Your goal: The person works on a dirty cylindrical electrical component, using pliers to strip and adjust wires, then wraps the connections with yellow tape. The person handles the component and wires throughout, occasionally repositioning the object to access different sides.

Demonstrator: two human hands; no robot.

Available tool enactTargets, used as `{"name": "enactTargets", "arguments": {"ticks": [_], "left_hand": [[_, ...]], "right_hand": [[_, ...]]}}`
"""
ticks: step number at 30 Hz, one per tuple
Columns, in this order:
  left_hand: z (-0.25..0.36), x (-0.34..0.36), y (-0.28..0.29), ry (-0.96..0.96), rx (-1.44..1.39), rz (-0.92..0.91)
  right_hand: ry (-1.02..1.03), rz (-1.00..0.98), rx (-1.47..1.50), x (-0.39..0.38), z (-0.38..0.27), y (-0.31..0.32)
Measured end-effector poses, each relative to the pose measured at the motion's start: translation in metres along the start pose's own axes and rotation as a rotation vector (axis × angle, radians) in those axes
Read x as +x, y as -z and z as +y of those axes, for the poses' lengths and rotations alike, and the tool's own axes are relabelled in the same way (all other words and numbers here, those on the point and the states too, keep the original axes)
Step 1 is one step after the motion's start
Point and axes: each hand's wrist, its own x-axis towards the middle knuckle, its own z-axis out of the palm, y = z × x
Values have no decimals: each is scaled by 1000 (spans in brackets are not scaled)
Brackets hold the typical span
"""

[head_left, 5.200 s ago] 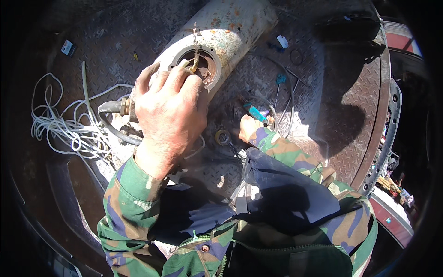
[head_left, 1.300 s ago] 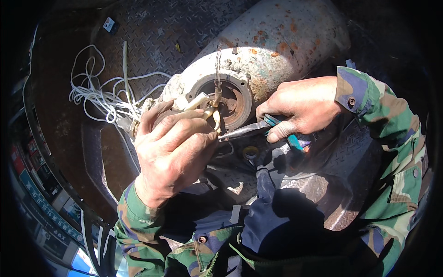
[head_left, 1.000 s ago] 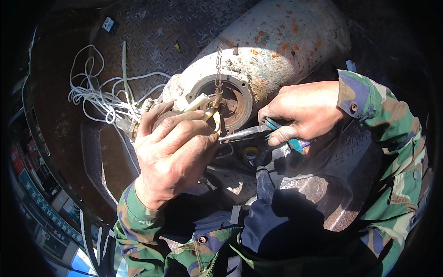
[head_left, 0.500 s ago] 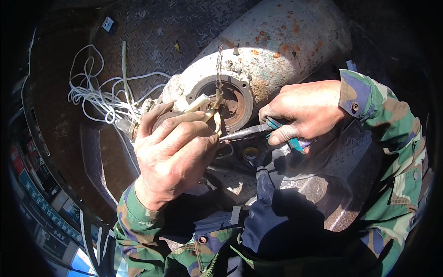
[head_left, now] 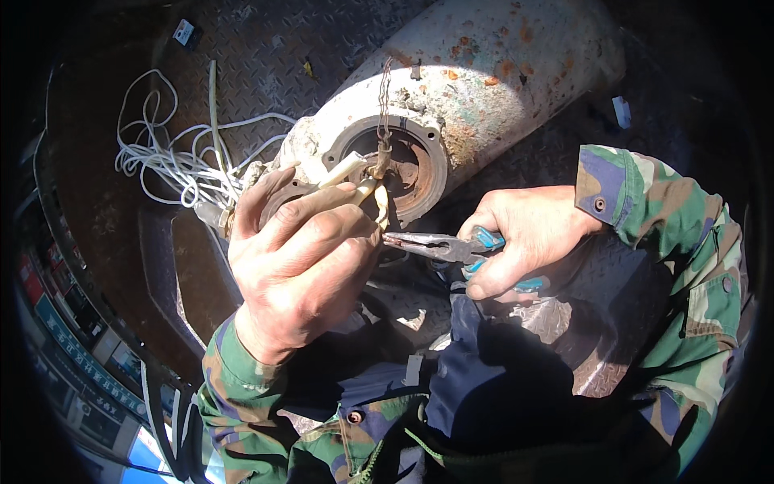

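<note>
My left hand (head_left: 302, 262) is closed around pale sleeved wires (head_left: 364, 192) in front of a round opening (head_left: 417, 179) in a weathered metal housing (head_left: 463, 85). Thin twisted wires (head_left: 385, 93) rise from the bundle across that opening. In my right hand (head_left: 524, 230) are needle-nose pliers (head_left: 442, 244) with blue-and-grey handles. The jaw tips meet the wire end just beside my left fingers. How firmly they bite, I cannot tell. My left fingertips and the wire inside them are partly hidden.
A loose tangle of white cable (head_left: 189, 165) lies left of the housing on the treadplate floor (head_left: 270, 68). A small box (head_left: 185, 32) is at the far left, and a pale piece (head_left: 622, 112) lies right of the housing. A rusty metal wall (head_left: 97, 218) curves along the left.
My right hand has moved down and turned, so the pliers now show side-on with their handles apart. The left hand keeps its hold on the wires, nearly in place.
</note>
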Motion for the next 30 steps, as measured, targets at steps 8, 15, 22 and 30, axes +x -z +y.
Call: {"name": "enactTargets", "arguments": {"ticks": [8,15,22,30], "left_hand": [[8,4,-10,-8,24,93],[3,1,-14,16,24,121],[-2,-13,-18,-33,-26,238],[-4,-13,-20,-25,-60,246]], "right_hand": [[331,-208,651,43,70,-39],[534,-498,1108,68,76,-61],[324,173,84,-8,66,-55],[-41,601,-1026,-66,-46,-38]]}}
